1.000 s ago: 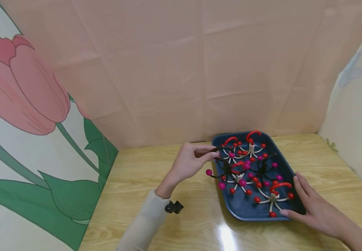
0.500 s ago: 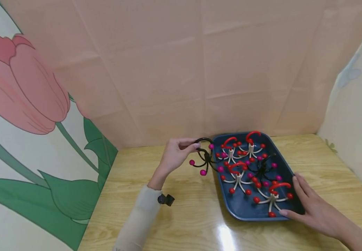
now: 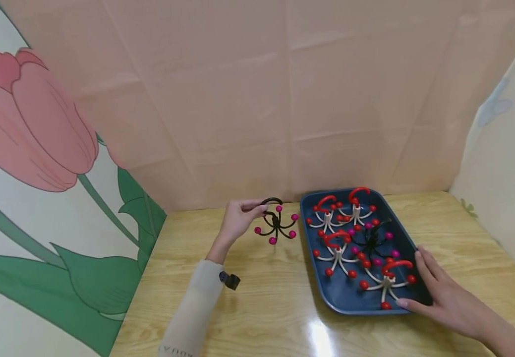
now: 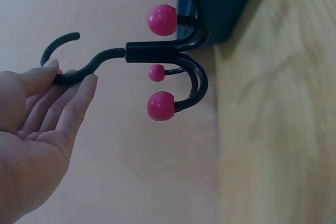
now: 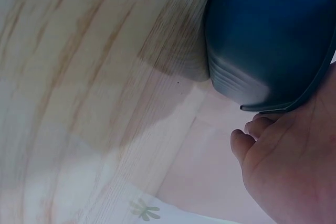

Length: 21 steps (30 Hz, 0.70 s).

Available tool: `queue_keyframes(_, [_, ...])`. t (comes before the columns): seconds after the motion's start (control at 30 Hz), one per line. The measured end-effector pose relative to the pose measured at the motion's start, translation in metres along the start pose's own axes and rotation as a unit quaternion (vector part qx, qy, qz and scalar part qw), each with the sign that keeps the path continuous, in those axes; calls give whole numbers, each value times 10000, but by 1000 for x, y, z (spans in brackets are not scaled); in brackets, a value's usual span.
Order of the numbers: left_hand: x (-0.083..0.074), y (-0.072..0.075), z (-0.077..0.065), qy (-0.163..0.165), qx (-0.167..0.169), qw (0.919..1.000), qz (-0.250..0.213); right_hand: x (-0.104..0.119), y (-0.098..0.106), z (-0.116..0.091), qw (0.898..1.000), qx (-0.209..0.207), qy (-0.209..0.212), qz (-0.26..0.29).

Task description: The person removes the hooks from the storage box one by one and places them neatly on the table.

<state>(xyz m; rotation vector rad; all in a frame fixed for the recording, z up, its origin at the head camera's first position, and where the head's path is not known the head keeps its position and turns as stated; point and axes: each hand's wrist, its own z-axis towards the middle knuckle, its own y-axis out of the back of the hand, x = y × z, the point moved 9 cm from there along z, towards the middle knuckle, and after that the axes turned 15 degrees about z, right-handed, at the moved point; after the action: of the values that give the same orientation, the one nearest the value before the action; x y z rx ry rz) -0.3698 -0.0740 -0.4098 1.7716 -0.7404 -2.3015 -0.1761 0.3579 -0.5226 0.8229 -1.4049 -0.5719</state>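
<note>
A black hanging hook [image 3: 276, 223] with several curved prongs tipped in magenta balls hangs upright left of the tray. Thumb and fingers of my left hand [image 3: 237, 220] pinch its curved top; in the left wrist view the hook's stem [image 4: 149, 52] points away from the palm. My right hand [image 3: 451, 297] grips the right side of a dark blue tray [image 3: 335, 295], thumb over the rim and fingers along the outer wall. Inside the tray lie another black hook [image 3: 371, 242] with magenta balls and several white hooks [image 3: 338, 255] with red tops and red balls.
The tray stands on a wood-grain table [image 3: 257, 317], close to a pinkish cloth backdrop [image 3: 239, 124]. A panel with a printed tulip [image 3: 52, 129] borders the left side, and a pale panel [image 3: 507, 163] the right.
My left hand has lifted the black hook out of the tray and carried it left, past the tray's edge. My right hand has stayed on the tray.
</note>
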Motion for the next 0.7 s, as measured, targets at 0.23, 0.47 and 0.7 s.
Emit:
queue_keyframes(0.23, [31,-1,3,228,-78,9997,-43,-1,-1,0,10000,-11,-22,-3])
queue_keyframes(0.47, [54,-3,6,509,-198,9985,63,-4,-1,1,10000,11,-81,11])
queue_keyframes(0.7, [66,-5,8,629,-210,9977,-101,-3,-1,0,9999,20,-133,-6])
